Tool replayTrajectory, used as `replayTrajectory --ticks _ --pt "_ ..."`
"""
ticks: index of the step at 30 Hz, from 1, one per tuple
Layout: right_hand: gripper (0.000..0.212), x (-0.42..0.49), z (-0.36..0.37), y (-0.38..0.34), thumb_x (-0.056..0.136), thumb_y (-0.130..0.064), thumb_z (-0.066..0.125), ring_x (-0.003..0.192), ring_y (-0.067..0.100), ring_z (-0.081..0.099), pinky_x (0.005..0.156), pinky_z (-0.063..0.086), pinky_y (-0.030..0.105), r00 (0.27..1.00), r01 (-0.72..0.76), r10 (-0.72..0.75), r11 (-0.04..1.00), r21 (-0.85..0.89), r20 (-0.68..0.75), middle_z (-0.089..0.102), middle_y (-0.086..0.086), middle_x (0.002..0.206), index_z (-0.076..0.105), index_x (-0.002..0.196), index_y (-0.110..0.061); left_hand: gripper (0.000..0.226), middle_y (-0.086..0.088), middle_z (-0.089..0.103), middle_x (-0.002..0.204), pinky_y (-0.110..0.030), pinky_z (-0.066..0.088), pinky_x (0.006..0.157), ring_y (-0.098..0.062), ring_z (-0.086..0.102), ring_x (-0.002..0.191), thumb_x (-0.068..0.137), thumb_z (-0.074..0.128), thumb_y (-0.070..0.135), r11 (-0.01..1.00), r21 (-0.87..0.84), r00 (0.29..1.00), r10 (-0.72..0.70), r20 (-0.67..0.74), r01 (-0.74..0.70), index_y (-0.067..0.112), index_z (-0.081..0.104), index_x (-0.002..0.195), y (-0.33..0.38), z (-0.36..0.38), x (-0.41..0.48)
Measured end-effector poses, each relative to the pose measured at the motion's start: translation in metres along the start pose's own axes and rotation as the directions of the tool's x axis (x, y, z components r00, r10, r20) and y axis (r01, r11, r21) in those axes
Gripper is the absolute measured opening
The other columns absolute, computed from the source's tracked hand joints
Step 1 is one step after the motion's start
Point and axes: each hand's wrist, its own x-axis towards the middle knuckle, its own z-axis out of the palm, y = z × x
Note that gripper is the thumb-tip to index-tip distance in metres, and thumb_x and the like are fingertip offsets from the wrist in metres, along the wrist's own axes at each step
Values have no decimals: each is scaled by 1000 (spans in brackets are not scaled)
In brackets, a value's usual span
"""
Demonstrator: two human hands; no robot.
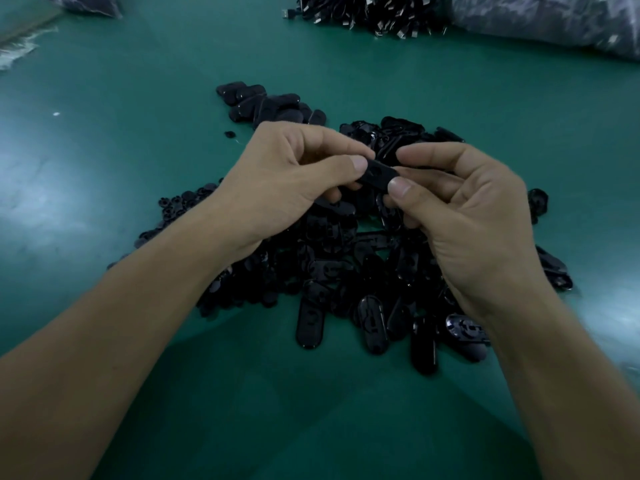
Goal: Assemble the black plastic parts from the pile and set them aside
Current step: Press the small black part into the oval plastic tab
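Looking down from the head. Pinching one small black part (377, 173) with both hands, up in the air just above the big pile (346, 271) on the green surface (104, 168). Gripping one end with the left hand (287, 174), thumb on top and fingers (339, 143) curled round. Gripping the other end with the right hand (464, 209), thumb pressing on the edge. Not being able to tell whether holding one piece or two pieces going together, being too dark.

Probably feeling very light, being thin plastic. Probably feeling hard and stiff, not bending much. Looking smooth and shiny, so maybe slipping out when pushed. Best taking hold at the two rounded ends, leaving the middle free for snapping together. Likely needing a firm squeeze, but not so hard as to crack it.

Seeing a smaller bunch of rounded black pieces (270, 105) behind the hands, maybe finished ones. Seeing tiny round bits (183, 199) at the left side of the pile.

Spotting a see-through bag (554, 22) at the far right, holding something dark, too blurry to name. Spotting a heap of black bits with shiny metal ends (363, 15) just beside it, lying loose on the surface. Spotting another bag (86, 3) at the far left corner, holding dark stuff too.
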Motion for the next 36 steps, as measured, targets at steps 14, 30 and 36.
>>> replayTrajectory --ticks 14,30,36 --pt "15 -2 5 5 92 -20 72 80 4 72 73 54 16 996 75 -85 978 -195 -41 76 -10 87 71 105 -27 10 -2 76 75 -12 45 53 -5 62 56 86 74 17 999 -43 999 -26 -39 24 23 79 81 -2 -11 2" --pt "13 -2 3 1 93 -5 67 62 4 62 59 48 12 999 -12 13 1000 24 -37 76 0 76 74 97 -16 15 -2 77 78 -15 44 58 -6 62 60 90 70 16 996 -69 998 -59 29 61 25 80 85 0 -10 1" --pt "16 -2 4 2 93 -7 67 64 4 61 62 48 12 999 -21 23 998 51 -36 74 -1 75 75 97 -19 17 -2 76 76 -16 44 57 -7 61 57 91 67 12 995 -61 995 -77 59 80 22 78 83 1 -9 0"
